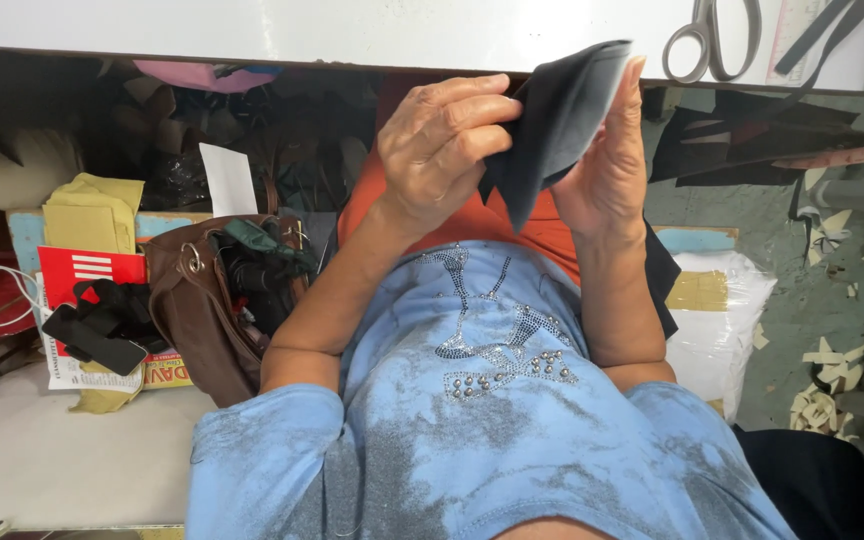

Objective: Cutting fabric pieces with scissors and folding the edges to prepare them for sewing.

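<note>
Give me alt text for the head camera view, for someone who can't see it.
Both hands, the left hand and right hand, hold a folded piece of dark fabric up near a white table edge. Scissors lie on the table, and a brown handbag sits to the left.

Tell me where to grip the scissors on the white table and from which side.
Grip the scissors at the waist just past the finger loops, coming from the table's near edge. Only the two loops and the start of the shanks show; the blades run out of view. The loops point toward the edge of the white table, and they lie flat, so a pinch from above probably suits.
</note>
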